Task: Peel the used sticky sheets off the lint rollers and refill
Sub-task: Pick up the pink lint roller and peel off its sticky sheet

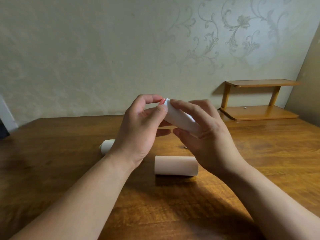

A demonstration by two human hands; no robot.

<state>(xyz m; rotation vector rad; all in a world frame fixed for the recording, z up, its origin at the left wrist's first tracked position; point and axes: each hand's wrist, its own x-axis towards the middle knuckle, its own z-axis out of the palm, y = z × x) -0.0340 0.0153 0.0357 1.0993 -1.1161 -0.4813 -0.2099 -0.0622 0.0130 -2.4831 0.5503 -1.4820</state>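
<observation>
My right hand (206, 135) holds a white lint roller roll (180, 118) above the table, fingers wrapped around its body. My left hand (140, 125) pinches the roll's far end between thumb and forefinger, where a small pink edge (162, 101) shows. A pale pink refill roll (176, 165) lies on its side on the wooden table (69, 170) below my hands. Another white roll with a green end (106, 146) lies on the table behind my left wrist, partly hidden by it.
A small two-tier wooden shelf (259, 99) stands at the table's back right against the patterned wall. A dark object (3, 130) sits beyond the table's far left corner.
</observation>
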